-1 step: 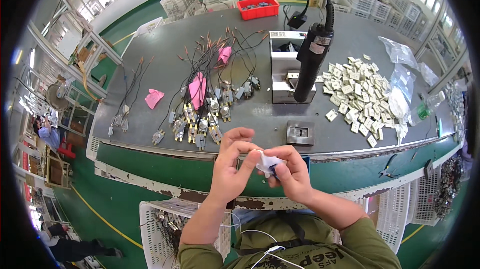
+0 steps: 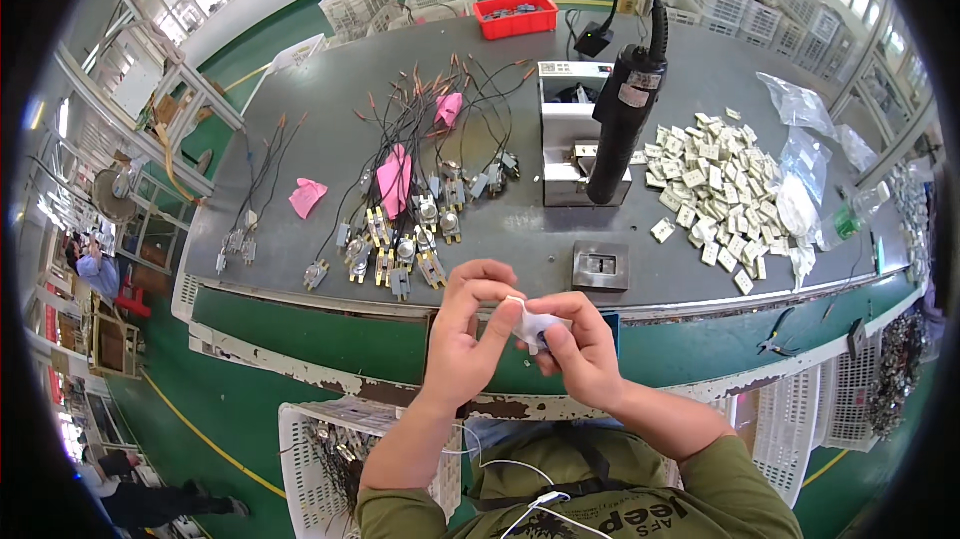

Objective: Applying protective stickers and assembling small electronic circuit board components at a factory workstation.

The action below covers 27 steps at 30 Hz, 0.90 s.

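Note:
In front of my body, above the table's near edge, both hands are closed on a small crumpled white piece [image 2: 532,325], thin like tissue or plastic film. A dark blue bit shows at its lower right. My left hand [image 2: 470,334] pinches its upper left corner between thumb and forefinger. On the other side, my right hand [image 2: 580,349] grips it with thumb and fingers. Just beyond them a metal block fixture [image 2: 602,267] with a slotted recess rests on the table. Whatever lies inside the white piece is hidden.
A black electric screwdriver [image 2: 628,119] hangs over a metal-boxed device [image 2: 570,191]. Left lie wired grey-and-brass parts [image 2: 400,249] and pink scraps [image 2: 395,182]; right, a pile of cream plastic pieces [image 2: 715,194], a plastic bottle [image 2: 860,211] and pliers [image 2: 775,334]. A red bin [image 2: 517,17] stands behind.
The white piece has shifted slightly between my fingers, and less of the dark blue bit shows. My hands stay in nearly the same place.

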Tool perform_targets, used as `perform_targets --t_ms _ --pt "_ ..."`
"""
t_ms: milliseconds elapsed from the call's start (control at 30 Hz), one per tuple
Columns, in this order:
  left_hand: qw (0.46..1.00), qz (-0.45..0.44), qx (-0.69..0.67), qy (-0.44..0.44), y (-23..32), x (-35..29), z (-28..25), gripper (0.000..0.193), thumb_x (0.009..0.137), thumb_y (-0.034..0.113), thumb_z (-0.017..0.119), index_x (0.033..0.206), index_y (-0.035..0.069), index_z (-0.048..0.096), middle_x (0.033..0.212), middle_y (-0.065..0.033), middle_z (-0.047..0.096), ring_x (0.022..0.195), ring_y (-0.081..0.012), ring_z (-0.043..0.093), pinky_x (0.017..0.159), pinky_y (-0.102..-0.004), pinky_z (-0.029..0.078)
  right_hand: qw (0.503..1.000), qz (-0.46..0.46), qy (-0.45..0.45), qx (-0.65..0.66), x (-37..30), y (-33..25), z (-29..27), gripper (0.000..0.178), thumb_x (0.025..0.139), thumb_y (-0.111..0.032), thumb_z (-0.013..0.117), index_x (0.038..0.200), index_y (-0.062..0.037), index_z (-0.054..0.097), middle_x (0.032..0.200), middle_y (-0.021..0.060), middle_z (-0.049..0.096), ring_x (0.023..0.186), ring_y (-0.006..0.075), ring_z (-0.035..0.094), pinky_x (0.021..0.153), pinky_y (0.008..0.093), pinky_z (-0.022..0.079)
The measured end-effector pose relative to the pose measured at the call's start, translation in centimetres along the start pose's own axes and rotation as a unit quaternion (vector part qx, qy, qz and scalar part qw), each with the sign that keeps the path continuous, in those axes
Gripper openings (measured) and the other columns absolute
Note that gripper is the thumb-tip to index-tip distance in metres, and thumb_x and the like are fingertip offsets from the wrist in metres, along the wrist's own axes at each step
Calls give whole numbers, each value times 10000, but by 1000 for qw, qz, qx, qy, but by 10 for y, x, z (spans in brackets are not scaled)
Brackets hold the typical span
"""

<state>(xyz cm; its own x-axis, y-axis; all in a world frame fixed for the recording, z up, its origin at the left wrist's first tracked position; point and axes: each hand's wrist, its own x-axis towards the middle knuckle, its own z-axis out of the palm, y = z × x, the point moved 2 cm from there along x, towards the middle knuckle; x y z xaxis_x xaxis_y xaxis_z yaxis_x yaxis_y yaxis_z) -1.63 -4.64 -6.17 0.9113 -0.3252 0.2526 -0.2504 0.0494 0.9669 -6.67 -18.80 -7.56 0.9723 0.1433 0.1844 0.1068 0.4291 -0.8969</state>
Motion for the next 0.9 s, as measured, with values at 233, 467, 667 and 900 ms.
perform_targets --t_ms 233,467,667,900 --pt "898 210 386 9 19 -30 27 328 770 133 679 1071 37 591 1054 -116 545 964 -281 532 795 -355 454 994 43 94 20 2 -4 -5 247 946 -203 504 1146 -60 483 772 -15 518 569 13 413 488 172 349" --pt "895 279 339 -79 34 -32 25 198 735 74 678 927 35 652 1079 -95 562 917 -277 565 797 -368 462 989 67 134 7 11 -9 -9 176 936 -175 506 1076 -69 485 765 2 549 518 13 402 433 169 293" --pt "989 -52 -130 46 -4 -35 9 203 883 71 592 1074 22 545 985 -56 578 940 -122 554 803 -256 453 965 257 -31 45 2 -14 -19 183 915 -220 552 1038 -94 503 733 0 569 449 21 378 390 172 254" --pt "979 -116 -169 -2 -21 -36 12 148 896 101 578 1020 25 550 955 -47 606 847 -95 576 731 -239 469 979 190 -10 -71 -13 -15 -18 228 891 -194 597 1051 -41 547 794 20 610 566 31 478 487 182 364"
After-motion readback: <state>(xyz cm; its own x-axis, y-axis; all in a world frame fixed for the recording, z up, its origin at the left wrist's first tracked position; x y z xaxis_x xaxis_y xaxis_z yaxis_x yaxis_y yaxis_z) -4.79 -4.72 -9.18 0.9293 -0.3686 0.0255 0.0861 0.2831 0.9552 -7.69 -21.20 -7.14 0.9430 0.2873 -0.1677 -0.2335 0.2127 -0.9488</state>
